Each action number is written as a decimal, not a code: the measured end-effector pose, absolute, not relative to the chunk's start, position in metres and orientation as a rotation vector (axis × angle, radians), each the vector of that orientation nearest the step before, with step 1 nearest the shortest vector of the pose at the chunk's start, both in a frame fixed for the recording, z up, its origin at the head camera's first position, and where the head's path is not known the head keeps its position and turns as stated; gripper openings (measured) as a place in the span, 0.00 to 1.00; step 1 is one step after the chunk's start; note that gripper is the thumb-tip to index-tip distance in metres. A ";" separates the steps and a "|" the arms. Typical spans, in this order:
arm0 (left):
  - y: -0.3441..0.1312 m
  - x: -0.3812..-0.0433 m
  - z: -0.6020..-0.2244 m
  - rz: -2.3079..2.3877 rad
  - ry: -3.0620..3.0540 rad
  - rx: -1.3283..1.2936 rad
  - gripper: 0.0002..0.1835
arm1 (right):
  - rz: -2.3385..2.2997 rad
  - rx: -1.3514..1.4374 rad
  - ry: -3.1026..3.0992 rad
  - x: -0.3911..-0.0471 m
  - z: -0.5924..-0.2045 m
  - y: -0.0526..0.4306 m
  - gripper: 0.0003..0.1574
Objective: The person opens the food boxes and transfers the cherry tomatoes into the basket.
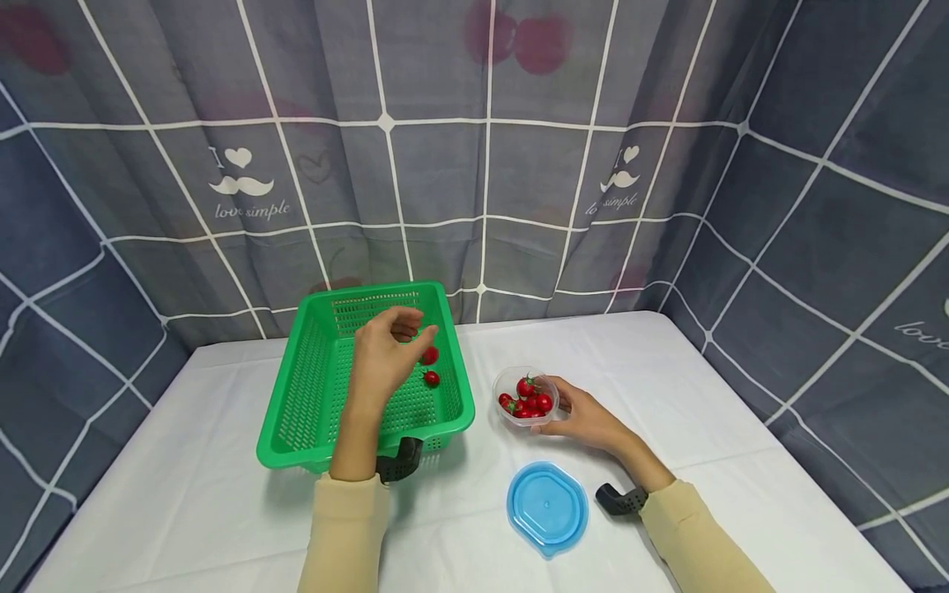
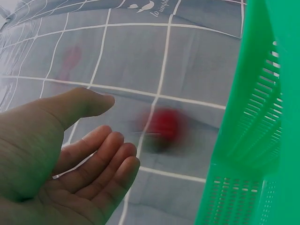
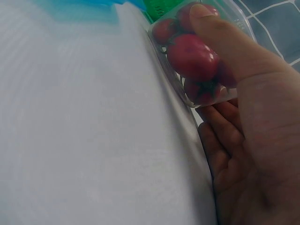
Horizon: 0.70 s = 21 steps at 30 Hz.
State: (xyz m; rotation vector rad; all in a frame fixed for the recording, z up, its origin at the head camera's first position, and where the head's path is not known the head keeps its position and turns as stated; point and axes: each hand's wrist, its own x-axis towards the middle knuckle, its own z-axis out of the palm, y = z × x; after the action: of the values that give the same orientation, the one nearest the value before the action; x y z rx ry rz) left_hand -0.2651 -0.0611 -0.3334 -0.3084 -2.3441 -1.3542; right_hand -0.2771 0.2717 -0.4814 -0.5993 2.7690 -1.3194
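My left hand [image 1: 389, 354] is over the green basket [image 1: 285, 412], its fingers loosely bent and apart from the thumb, holding nothing. In the left wrist view a blurred cherry tomato [image 2: 164, 127] hangs in the air just beyond the fingertips. The head view has two cherry tomatoes near the basket's right side, one [image 1: 429, 355] close to my thumb and the other [image 1: 432, 378] a little lower. My right hand [image 1: 589, 417] grips the side of a small clear plastic container [image 1: 502, 387] holding several cherry tomatoes [image 3: 193, 57]. The right thumb lies against the container in the right wrist view.
A blue lid [image 1: 548, 508] lies on the white tablecloth [image 1: 474, 539], in front of the container. Grey checked curtains [image 1: 437, 173] stand behind the table and along both sides. Black bands [image 1: 621, 500] sit on both wrists.
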 end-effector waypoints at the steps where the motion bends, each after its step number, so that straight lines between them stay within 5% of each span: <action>1: -0.061 -0.265 -0.333 -1.349 -2.348 -0.306 0.17 | -1.323 -0.599 2.765 -0.277 -0.481 0.272 0.56; 21: -0.029 -0.264 -0.337 -1.310 -2.408 -0.442 0.16 | -1.329 -0.593 2.756 -0.276 -0.480 0.271 0.56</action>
State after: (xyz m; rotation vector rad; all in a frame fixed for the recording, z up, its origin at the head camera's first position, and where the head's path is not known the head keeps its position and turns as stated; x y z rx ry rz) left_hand -0.2636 -0.0293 -0.3371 -0.4422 -2.4084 -1.3100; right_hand -0.2756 0.2710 -0.4799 -0.5929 2.7563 -1.3293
